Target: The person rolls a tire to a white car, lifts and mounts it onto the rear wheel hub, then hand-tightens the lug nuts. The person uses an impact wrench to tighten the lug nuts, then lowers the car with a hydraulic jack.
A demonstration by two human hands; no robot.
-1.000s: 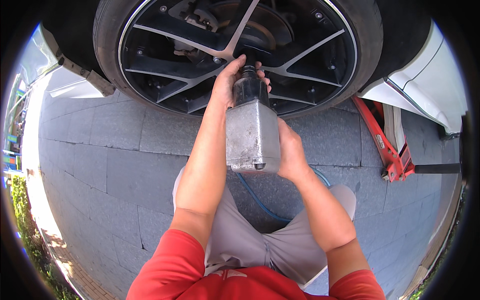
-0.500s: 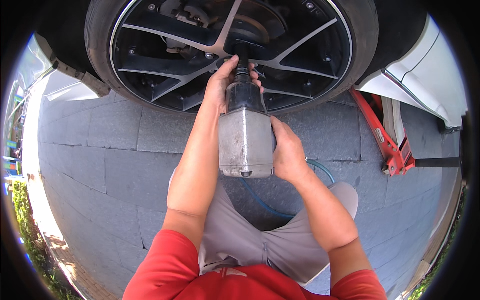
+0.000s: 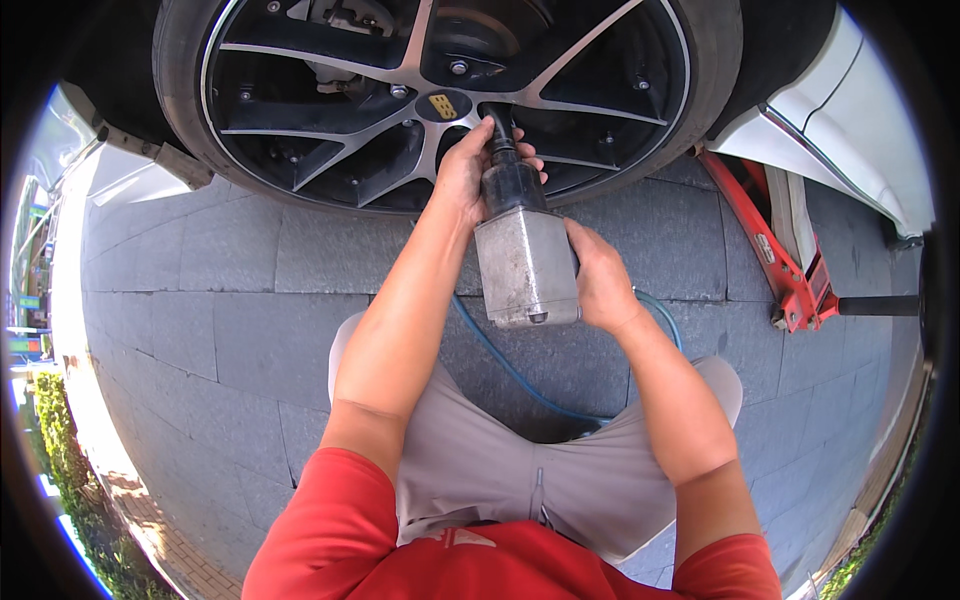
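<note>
A grey and black impact wrench points away from me at the alloy wheel of a car. My left hand is wrapped round its black nose, close to the socket. That socket reaches in between the spokes, just right of the round centre cap; whether it sits on a nut is hidden. My right hand is closed on the right side of the wrench, with the handle mostly out of sight beneath the body. Two wheel nuts show above and left of the cap.
A blue air hose curves across the grey paving between my legs. Right of the tyre stands a red floor jack with a black handle. White car body panels flank the wheel.
The wrench and both hands have shifted right and slightly up in view. The socket has moved from above the wheel's centre to its lower right, uncovering the centre cap and a nut.
</note>
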